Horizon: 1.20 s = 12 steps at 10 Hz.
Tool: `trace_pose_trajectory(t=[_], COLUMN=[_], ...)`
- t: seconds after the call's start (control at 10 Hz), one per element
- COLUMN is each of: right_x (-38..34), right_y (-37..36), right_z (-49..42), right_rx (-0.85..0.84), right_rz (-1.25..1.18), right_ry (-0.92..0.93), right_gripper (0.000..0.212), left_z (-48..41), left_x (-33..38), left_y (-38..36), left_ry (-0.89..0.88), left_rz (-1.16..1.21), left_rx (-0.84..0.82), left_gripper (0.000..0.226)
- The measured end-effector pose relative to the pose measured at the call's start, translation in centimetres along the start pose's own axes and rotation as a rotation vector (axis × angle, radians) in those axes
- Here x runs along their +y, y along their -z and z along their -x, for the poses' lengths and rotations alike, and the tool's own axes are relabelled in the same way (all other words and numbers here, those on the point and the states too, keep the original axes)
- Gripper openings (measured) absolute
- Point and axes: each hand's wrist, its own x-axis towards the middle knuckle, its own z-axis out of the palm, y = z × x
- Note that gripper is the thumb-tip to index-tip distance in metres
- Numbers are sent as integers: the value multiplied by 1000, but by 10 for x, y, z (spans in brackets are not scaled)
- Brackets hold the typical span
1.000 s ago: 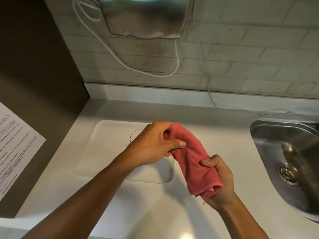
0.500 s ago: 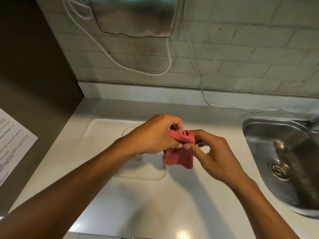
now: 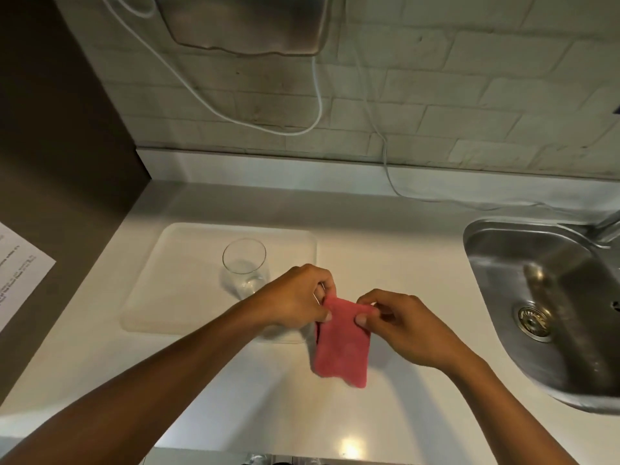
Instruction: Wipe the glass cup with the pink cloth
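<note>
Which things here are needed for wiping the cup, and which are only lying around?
Needed for the job:
- glass cup, standing on the white tray
- pink cloth, pinched at its top edge by the left hand and the right hand

Only lying around:
- sink
- printed paper
- white cable
- metal box on the wall

Soft, matt pink cloth [image 3: 342, 350] with a nappy weave. Clear, smooth glass cup [image 3: 245, 268] on a matt whitish plastic tray [image 3: 174, 283]. Glossy white tabletop [image 3: 402, 414] catches the light; brushed steel sink [image 3: 543, 297]; rough painted brick wall [image 3: 469, 95]; printed paper sheet [image 3: 20, 273].
</note>
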Motion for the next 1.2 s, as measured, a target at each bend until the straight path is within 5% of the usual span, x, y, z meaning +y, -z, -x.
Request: trace_pose_trajectory(t=[0.4,0.7,0.9,1.2], right_x=[55,62,63,57], right_y=[-1,-2,-16,-9], right_z=[-104,-140,-140,-132], right_rx=[68,136,213,347], right_rz=[305,380,541,405], right_ry=[-143,-262,-258,-192], right_gripper=[19,13,28,24], left_z=[-92,-118,-121,-104], left_x=[-26,-30,-31,5], left_y=[-24,-32,-47,-37], left_ry=[89,131,71,6], left_rz=[-112,-268,-340,-117], left_rx=[284,360,381,511], left_gripper=[33,13,31,30])
